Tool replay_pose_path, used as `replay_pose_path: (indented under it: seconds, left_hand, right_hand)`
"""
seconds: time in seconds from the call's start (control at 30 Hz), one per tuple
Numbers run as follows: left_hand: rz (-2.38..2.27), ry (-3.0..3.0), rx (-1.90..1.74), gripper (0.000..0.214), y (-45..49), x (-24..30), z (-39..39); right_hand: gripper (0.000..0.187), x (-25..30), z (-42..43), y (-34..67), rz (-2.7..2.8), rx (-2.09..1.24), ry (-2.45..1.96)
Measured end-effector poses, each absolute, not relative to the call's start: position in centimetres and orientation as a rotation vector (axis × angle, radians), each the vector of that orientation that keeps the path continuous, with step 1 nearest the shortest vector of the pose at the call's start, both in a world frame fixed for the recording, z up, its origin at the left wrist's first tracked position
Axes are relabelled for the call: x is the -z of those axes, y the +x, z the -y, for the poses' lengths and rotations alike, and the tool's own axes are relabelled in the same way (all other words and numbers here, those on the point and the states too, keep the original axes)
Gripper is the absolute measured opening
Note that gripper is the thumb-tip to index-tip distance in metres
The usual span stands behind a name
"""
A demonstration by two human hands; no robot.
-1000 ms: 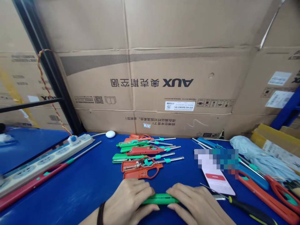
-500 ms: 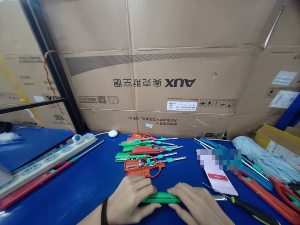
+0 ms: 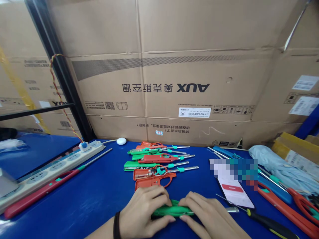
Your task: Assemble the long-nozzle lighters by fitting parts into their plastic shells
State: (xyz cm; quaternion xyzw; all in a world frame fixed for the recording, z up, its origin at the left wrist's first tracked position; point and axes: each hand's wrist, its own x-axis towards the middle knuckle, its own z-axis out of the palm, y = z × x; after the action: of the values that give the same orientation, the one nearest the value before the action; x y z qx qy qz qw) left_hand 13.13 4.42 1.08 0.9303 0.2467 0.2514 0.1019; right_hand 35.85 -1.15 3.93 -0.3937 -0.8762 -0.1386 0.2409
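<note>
A green long-nosed gas lighter [image 3: 174, 210] lies crosswise between my hands, its metal tube [image 3: 232, 209] sticking out to the right. My left hand [image 3: 143, 212] grips its left end, fingers on top and thumb along the near side. My right hand [image 3: 208, 214] pinches the casing farther right, covering part of it. A seam shows along the green casing. Just beyond my hands lies an opened orange lighter [image 3: 152, 182], its casing halves apart and inner parts showing. Behind it, several green and red lighters [image 3: 156, 158] lie in a row, tubes pointing right.
At the right are a phone [image 3: 231, 187], a black and yellow screwdriver [image 3: 269, 222], an orange-red lighter [image 3: 281, 205] and a pale blue bag [image 3: 276, 166]. A power strip [image 3: 54, 167] and a red lighter [image 3: 37, 197] lie left. Cardboard [image 3: 159, 73] stands behind.
The green lighter has turned slightly in my hands, and more of its green body shows above the seam. My left hand has shifted a little right. The whole view has moved slightly.
</note>
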Motion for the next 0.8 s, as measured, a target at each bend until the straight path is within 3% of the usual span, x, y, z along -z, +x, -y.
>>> replay_pose_path:
  seconds: [0.17, 0.33, 0.53, 0.8]
  left_hand:
    - [-0.780, 2.693, -0.710, 0.010, 13.4, -0.8, -4.2]
    - [-0.764, 2.674, -0.672, 0.016, 13.4, -0.8, -4.1]
    - [-0.768, 2.607, -0.654, 0.020, 13.7, -0.8, -4.0]
    - [-0.821, 2.518, -0.645, 0.016, 14.0, -1.2, -4.2]
  right_hand:
    - [0.066, -2.3, 0.4, 35.7, 2.434, 0.295, -1.113]
    - [0.063, -1.1, 0.1, 35.8, 2.433, 0.182, -1.161]
    - [0.070, -2.7, 0.8, 35.6, 2.381, 0.313, -1.076]
    - [0.048, -2.2, 0.2, 35.1, 2.383, 0.316, -1.045]
